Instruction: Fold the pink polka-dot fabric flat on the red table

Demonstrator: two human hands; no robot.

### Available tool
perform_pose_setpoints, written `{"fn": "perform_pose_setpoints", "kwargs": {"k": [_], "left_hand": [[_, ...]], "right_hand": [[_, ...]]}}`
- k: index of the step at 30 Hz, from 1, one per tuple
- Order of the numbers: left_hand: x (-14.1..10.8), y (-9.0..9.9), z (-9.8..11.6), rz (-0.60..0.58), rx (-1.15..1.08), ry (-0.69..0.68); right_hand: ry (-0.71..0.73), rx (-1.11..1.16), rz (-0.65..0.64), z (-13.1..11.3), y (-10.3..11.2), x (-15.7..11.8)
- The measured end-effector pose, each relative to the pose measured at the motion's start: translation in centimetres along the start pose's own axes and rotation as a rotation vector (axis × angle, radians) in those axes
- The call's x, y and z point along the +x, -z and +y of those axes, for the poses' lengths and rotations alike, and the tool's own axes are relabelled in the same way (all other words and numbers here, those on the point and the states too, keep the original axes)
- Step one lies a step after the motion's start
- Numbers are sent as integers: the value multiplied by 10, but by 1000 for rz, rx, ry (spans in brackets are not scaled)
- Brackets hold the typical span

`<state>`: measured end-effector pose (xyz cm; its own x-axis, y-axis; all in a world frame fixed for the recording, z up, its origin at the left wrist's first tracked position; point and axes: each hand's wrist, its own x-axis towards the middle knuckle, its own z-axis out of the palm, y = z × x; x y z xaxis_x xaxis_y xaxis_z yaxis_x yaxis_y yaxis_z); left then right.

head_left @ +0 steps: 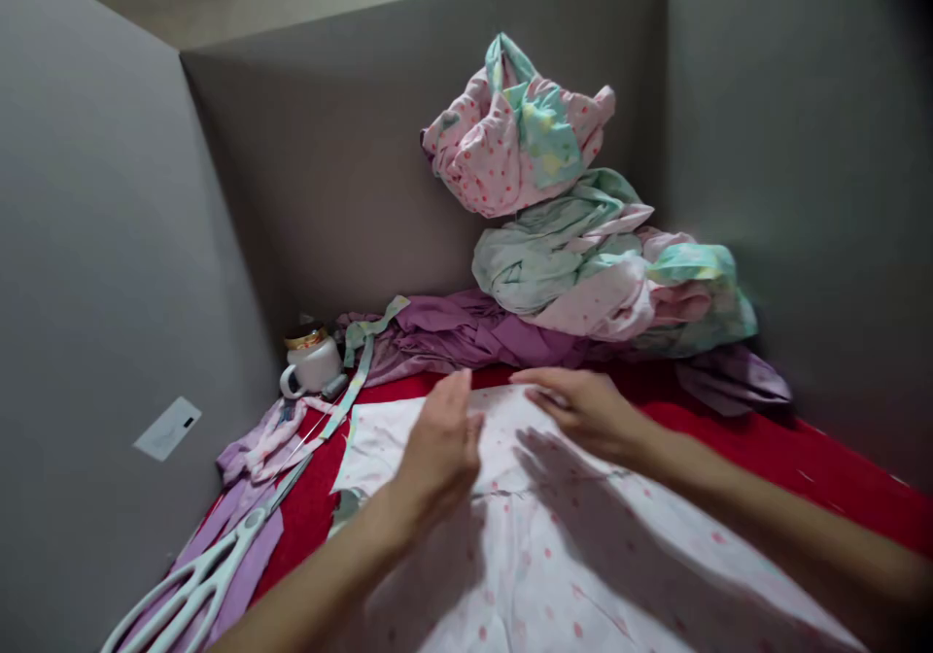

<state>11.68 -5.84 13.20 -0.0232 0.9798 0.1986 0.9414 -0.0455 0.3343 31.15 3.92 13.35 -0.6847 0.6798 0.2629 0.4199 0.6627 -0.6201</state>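
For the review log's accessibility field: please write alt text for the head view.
Two bare hands, left hand and right hand, press flat on a white pink-dotted fabric spread over a red surface. White-handled scissors lie at left near a white mug; crumpled fabrics pile behind.

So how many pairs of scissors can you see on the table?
1. The white-handled scissors lie at the near left edge on purple fabric, left of the left hand. More may be hidden under the cloth piles.
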Motion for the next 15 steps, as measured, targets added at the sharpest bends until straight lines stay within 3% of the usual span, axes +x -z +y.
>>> {"fn": "perform_pose_setpoints", "kwargs": {"k": [3, 6, 11, 15], "left_hand": [[15, -42, 4, -207, 113, 40], [14, -48, -30, -295, 197, 113], [-2, -19, -97, -250, 299, 278], [-10, 11, -118, -90, 372, 388]], "right_hand": [[42, -219, -158, 5, -57, 16], [-47, -377, -254, 35, -73, 11], [-311, -515, -208, 90, -28, -10], [-404, -535, -126, 107, 12, -18]]}}
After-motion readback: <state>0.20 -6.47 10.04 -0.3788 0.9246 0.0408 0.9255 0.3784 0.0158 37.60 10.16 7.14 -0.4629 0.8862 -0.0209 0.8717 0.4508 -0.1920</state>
